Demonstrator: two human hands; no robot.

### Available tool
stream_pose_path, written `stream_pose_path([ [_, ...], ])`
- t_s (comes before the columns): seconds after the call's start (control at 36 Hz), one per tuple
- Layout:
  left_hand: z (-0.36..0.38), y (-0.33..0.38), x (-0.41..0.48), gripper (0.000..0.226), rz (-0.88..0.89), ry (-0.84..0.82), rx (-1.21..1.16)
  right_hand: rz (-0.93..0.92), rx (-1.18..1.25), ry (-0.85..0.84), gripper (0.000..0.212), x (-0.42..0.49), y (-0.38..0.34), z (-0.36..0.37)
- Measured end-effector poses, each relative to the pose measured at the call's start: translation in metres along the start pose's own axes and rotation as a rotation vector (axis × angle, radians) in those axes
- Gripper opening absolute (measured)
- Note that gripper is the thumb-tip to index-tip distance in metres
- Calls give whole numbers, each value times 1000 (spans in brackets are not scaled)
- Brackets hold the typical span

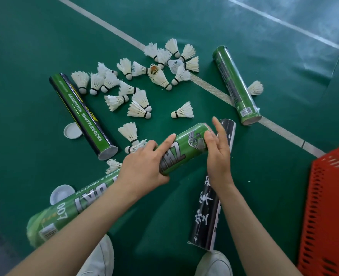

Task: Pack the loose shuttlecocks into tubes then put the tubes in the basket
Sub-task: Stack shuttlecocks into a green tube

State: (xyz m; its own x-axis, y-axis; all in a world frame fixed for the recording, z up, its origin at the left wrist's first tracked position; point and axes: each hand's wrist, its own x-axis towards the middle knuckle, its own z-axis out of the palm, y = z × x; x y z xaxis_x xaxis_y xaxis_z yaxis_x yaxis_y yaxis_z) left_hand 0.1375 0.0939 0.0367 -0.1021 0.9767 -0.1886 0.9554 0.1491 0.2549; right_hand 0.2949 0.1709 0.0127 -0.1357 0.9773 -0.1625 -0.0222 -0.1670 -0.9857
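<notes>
I hold a long green tube [184, 144] slantwise over the green court floor. My left hand [142, 168] grips its middle, fingers curled round it. My right hand [218, 154] is at the tube's far end, thumb lying on the tube and fingers straight beside it. Several loose white shuttlecocks [140, 100] lie scattered on the floor beyond the tube, one [183, 112] apart near my right fingers. The red perforated basket [328, 206] stands at the right edge.
A green-and-black tube [83, 114] lies at the left, a green one [236, 84] at the upper right, and a black one [208, 212] under my right arm. Two white caps [73, 131] [62, 193] lie on the floor. My white shoes [103, 255] are at the bottom.
</notes>
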Motion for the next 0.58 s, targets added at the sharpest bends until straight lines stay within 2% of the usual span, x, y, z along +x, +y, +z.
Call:
stream_pose_path([
  [0.06,-3,-1,11,103,-43,-38,-94,87,98,52,50,4,2,1],
  [0.11,-4,-7,28,106,-117,-78,-297,217,110,55,52,9,6,2],
  [0.17,-5,-14,47,110,-187,-96,-539,340,29,-53,46,10,13,3],
  [0.25,1,-26,68,110,-351,-124,-964,418,-140,-303,29,1,23,9],
  [0.31,6,-31,74,106,-468,-70,-1164,439,-225,-451,31,-6,26,15],
  [0.44,13,-37,79,98,-676,153,-1410,547,-504,-782,66,-11,21,20],
  [0.5,14,-41,78,98,-761,247,-1499,526,-620,-810,72,-10,17,18],
  [0.58,14,-50,71,101,-895,329,-1608,397,-742,-762,65,-2,8,15],
])
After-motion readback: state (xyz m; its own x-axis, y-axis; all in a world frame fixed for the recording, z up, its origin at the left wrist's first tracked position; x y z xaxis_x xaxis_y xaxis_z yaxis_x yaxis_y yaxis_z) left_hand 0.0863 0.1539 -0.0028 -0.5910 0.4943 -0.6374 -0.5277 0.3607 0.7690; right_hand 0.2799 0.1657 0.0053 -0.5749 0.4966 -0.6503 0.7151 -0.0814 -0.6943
